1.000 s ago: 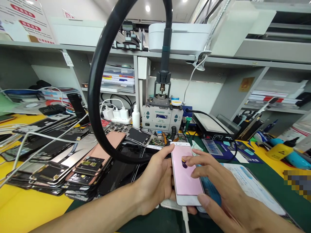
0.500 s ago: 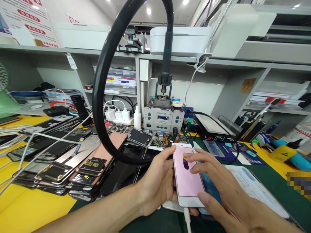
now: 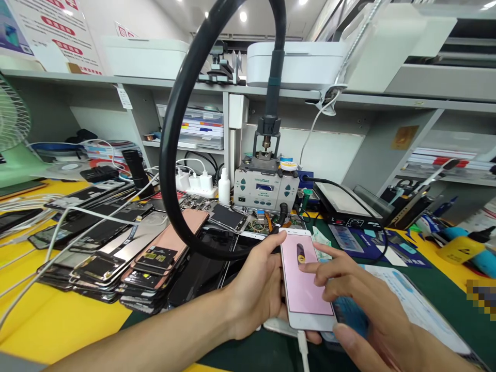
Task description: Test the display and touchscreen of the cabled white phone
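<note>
My left hand [image 3: 267,284] is wrapped around the left side and back of a white smartphone [image 3: 310,321], thumb near its top edge. The phone's screen is lit pink, with a dark capsule-shaped mark [image 3: 300,252] ending in a yellow dot. My right hand [image 3: 360,294] is over the phone's right side, fingers apart, the index fingertip at the screen just below that mark. A white charging cable [image 3: 303,346] is plugged into the phone's bottom edge. Beneath the phone, part of another pale phone [image 3: 276,325] shows.
Stacks of phone screens and frames [image 3: 155,263] lie on the left. A soldering station [image 3: 266,190] stands behind, its thick black hose [image 3: 170,155] looping in front of me. At the right are a white-topped device [image 3: 344,199] and a yellow bottle [image 3: 463,247].
My right index fingertip has moved down the screen, and the mark's yellow dot is now at its lower end instead of its top. The whole view has shifted slightly.
</note>
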A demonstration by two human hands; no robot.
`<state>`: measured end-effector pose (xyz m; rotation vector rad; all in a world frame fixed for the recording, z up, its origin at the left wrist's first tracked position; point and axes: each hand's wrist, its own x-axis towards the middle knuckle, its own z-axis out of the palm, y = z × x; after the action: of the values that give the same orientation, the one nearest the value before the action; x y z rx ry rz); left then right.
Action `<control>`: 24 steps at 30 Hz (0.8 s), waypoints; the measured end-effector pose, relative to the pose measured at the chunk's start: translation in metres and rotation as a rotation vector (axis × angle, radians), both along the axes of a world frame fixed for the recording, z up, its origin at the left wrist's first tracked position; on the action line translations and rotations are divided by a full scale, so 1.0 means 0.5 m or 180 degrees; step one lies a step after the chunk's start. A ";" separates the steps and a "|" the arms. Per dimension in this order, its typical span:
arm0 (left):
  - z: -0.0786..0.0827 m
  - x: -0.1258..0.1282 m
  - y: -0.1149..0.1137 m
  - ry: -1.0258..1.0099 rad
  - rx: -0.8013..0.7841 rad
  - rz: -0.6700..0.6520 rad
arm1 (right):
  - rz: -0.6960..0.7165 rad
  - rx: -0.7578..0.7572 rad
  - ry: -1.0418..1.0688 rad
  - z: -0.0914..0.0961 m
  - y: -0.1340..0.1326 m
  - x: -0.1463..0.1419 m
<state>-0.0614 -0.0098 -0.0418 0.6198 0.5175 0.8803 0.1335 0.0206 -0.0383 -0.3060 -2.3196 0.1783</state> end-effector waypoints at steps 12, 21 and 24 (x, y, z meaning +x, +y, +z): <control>0.000 -0.001 0.002 -0.0002 -0.0029 -0.0058 | 0.0237 -0.0194 -0.0033 -0.015 -0.022 0.009; 0.006 0.001 0.002 0.0164 -0.0120 0.0076 | 0.0225 -0.0453 0.0095 -0.017 -0.050 -0.006; 0.005 0.000 0.001 0.0121 -0.0081 0.0012 | 0.0239 -0.0424 0.0115 -0.019 -0.044 -0.003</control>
<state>-0.0613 -0.0093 -0.0391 0.6134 0.5634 0.8655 0.1321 -0.0013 -0.0479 -0.2797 -2.2892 0.3738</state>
